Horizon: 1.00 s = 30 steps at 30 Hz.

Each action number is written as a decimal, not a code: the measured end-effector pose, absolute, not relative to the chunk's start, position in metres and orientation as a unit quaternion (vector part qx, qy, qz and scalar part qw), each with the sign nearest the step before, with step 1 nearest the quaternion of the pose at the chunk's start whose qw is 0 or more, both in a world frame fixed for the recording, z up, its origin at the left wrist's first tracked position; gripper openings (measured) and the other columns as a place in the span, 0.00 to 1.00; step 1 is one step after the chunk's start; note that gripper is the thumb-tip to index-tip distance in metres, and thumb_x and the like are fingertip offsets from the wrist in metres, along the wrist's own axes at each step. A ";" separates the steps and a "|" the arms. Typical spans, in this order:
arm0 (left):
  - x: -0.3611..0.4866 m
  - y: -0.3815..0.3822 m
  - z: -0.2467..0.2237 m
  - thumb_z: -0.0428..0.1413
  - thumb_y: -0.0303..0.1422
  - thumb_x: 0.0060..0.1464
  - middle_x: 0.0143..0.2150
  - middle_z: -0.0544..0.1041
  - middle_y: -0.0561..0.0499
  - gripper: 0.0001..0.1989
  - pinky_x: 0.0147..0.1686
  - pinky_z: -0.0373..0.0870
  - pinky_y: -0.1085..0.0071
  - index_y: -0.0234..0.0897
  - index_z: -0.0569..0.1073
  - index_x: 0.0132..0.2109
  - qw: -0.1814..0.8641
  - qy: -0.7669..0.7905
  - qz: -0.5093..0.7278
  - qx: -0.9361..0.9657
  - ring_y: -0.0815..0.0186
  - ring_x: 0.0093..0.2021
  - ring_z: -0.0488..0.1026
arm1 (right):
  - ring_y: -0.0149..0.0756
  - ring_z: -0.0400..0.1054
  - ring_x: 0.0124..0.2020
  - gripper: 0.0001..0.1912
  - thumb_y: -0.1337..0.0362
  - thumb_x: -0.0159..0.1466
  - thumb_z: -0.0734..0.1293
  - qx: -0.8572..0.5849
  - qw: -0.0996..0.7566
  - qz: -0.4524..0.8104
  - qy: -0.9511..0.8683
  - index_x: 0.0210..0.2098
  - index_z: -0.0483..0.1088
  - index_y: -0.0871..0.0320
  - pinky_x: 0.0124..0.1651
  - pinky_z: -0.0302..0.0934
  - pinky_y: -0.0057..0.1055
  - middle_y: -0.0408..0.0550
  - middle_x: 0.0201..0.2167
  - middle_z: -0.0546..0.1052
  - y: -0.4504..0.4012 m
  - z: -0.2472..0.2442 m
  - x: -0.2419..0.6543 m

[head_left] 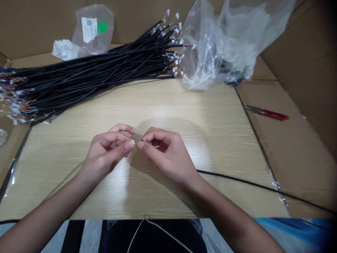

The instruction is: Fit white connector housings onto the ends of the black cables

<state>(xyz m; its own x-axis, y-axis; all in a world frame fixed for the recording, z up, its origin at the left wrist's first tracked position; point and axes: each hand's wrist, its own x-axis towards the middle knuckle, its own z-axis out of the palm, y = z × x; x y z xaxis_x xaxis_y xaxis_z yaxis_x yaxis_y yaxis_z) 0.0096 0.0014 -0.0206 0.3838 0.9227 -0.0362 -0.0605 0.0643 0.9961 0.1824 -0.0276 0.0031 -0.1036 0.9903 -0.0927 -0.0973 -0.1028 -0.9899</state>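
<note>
Near the middle of the wooden board [163, 105], my left hand [110, 147] pinches a small white connector [133, 143] between thumb and index finger. Thin coloured wires [136, 146] run from the connector to my right hand [165, 151], whose thumb and forefinger are closed on them. My two hands are a short gap apart, just above the board. A black cable [237, 179] emerges from behind my right wrist and stretches to the lower right.
Across the back left lies a large bundle of black cables [105, 68] with white connectors at both ends. Behind are a labelled plastic bag [105, 38] and larger clear bags [202, 52]. Red-handled snips [273, 114] lie on cardboard [295, 154] at right.
</note>
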 end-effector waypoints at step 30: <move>0.012 0.001 -0.013 0.61 0.30 0.54 0.34 0.72 0.51 0.07 0.28 0.64 0.80 0.34 0.77 0.28 0.465 0.419 0.389 0.676 0.76 0.33 0.69 | 0.25 0.59 0.24 0.10 0.63 0.57 0.74 -0.487 0.445 0.570 -0.490 0.25 0.71 0.62 0.26 0.52 0.25 0.41 0.24 0.69 -0.028 -0.003 0.181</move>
